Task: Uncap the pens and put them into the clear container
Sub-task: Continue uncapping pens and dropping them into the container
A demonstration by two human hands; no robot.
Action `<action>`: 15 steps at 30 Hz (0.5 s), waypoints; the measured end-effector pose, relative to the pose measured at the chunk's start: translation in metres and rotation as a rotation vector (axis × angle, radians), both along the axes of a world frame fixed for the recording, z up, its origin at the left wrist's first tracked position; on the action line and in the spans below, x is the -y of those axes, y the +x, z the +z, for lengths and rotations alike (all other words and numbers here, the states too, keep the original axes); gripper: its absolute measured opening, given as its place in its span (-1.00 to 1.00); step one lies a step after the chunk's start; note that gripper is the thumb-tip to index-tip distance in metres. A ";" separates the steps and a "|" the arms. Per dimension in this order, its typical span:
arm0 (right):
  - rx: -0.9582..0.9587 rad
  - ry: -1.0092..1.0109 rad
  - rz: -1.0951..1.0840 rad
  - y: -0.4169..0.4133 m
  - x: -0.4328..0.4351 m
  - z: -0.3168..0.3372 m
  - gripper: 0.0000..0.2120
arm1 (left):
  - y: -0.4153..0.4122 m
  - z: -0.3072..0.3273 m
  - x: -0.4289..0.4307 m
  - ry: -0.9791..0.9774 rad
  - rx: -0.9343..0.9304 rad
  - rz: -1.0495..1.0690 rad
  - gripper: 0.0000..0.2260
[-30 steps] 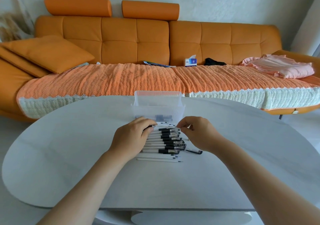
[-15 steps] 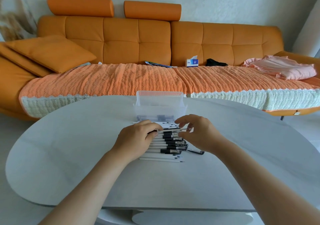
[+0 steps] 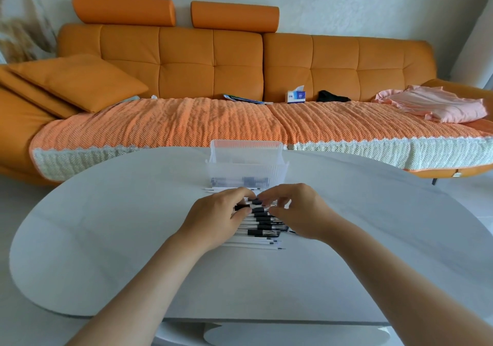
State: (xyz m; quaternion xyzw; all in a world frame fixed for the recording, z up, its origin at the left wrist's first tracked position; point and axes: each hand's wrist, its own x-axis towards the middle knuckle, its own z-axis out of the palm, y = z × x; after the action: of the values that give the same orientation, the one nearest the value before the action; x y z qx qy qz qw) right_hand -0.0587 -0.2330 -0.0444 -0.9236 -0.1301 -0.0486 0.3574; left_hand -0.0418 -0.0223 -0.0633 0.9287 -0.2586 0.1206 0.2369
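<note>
Nearest to the person, on the white oval surface, lies a row of white pens with black caps; the closest ones look thin and bare. The left hand rests over the left part of the row, its fingers curled round one black-capped pen. The right hand is just beside it, fingers bent, tips down at the black parts; whether they pinch anything I cannot tell. To do this step well, I think the left hand must hold the barrel firm while the right pulls the cap straight along the pen, so the neighbours do not roll. Just behind the row stands the clear ribbed plastic container, with some dark things inside; nothing blocks the way to it. Far behind are the orange sofa, a tissue box and a pink cloth.
</note>
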 end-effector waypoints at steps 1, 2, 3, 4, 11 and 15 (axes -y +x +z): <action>-0.002 0.015 0.002 0.000 0.000 0.000 -0.67 | 0.000 0.000 0.000 -0.001 -0.004 0.000 -0.78; -0.002 0.024 -0.003 0.000 0.000 0.000 -0.66 | 0.000 0.000 0.000 -0.001 -0.006 0.000 -0.79; 0.001 0.024 -0.015 0.000 0.000 0.001 -0.66 | 0.000 0.000 0.000 -0.001 -0.002 -0.001 -0.80; 0.004 0.023 -0.032 0.001 0.000 0.001 -0.68 | -0.001 0.000 -0.001 -0.002 0.004 -0.005 -0.81; -0.015 0.011 -0.063 0.001 0.001 -0.002 -0.86 | 0.000 0.000 0.003 -0.017 0.018 -0.042 -0.86; -0.016 0.017 -0.046 0.000 0.002 0.001 -0.82 | -0.003 0.002 0.007 -0.016 0.026 -0.039 -0.87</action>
State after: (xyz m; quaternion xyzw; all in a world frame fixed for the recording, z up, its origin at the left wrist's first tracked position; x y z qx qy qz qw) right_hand -0.0591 -0.2349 -0.0433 -0.9236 -0.1056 -0.0505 0.3652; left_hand -0.0444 -0.0291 -0.0616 0.9199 -0.2789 0.1302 0.2432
